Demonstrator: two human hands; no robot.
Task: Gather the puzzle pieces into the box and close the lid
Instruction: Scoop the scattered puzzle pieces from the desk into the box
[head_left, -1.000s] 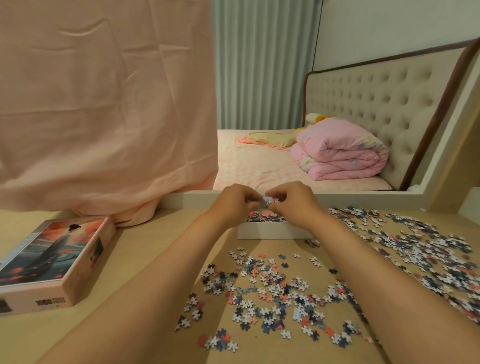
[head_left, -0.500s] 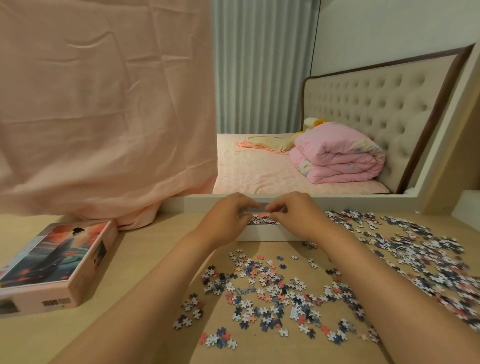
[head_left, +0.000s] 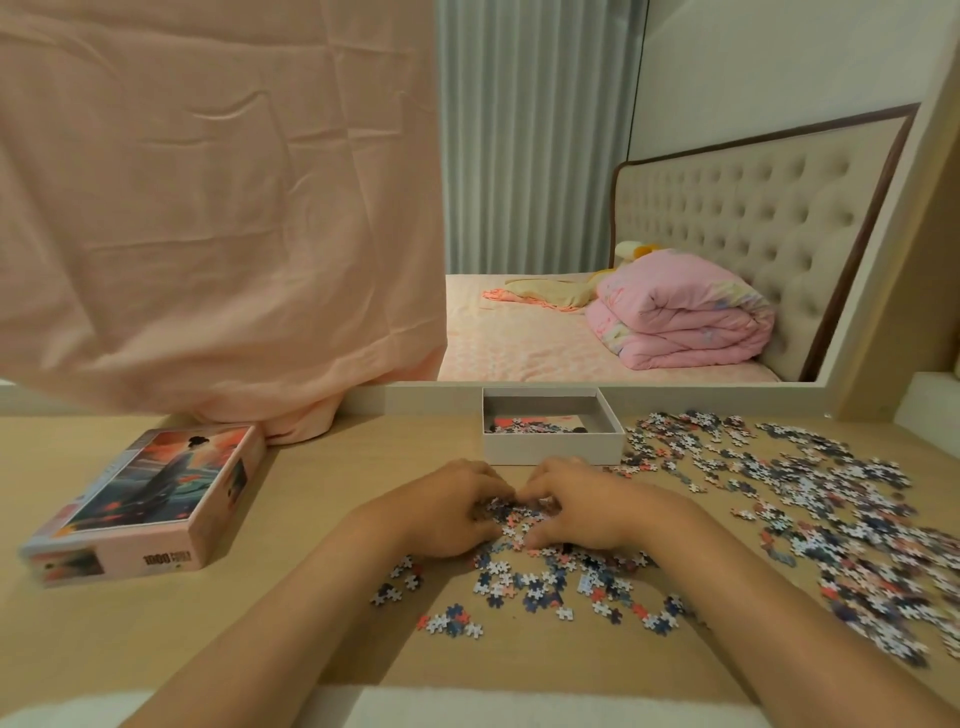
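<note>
An open white box (head_left: 553, 451) stands at the back of the wooden table, with a small heap of puzzle pieces inside it. Loose puzzle pieces (head_left: 540, 579) lie scattered in front of it. My left hand (head_left: 451, 512) and my right hand (head_left: 576, 512) are side by side on the near pile, fingers curled and cupped around a clump of pieces between them. The printed lid (head_left: 150, 493) lies on the table at the left, picture side up.
A large spread of pieces (head_left: 831, 509) covers the right of the table. A peach cloth (head_left: 218, 208) hangs down to the table at the back left. A mirror (head_left: 623, 260) behind the box reflects a bed.
Both hands have come back from over the box towards me and dropped onto the near pile of pieces. The box interior is now uncovered.
</note>
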